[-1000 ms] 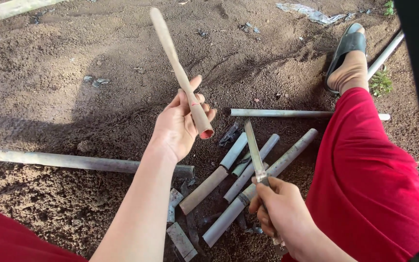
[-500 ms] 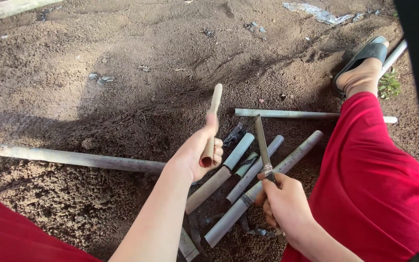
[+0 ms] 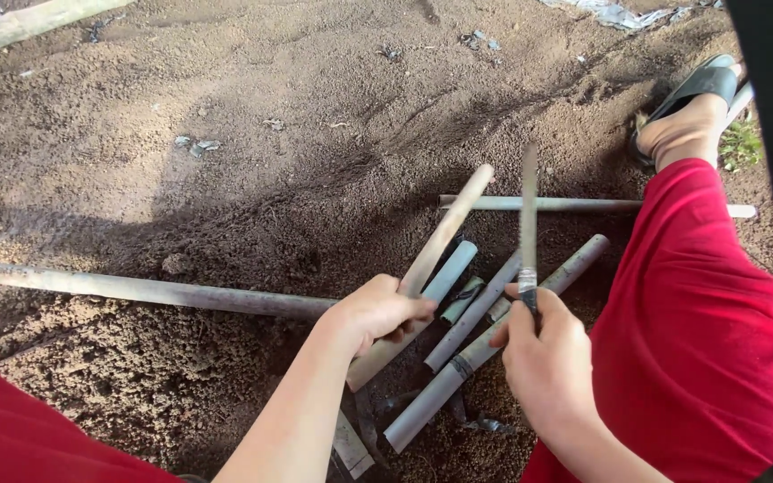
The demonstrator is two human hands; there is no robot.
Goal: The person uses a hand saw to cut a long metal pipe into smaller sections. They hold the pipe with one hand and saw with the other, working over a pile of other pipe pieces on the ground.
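Lowered smooth tan stick, flat blade

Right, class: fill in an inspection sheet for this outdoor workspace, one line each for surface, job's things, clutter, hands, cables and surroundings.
Surface: bare brown soil, part sunlit, part shaded.
Job's things: tan bamboo stick, tilted up to the right; knife, blade pointing up.
Clutter: cut grey bamboo pieces piled under the hands; long grey pole lying to the left.
Hands: left hand closed around the stick; right hand closed on the knife handle.
Cables: nothing seen.
Surroundings: red-clothed leg, sandalled foot, small grass tuft.
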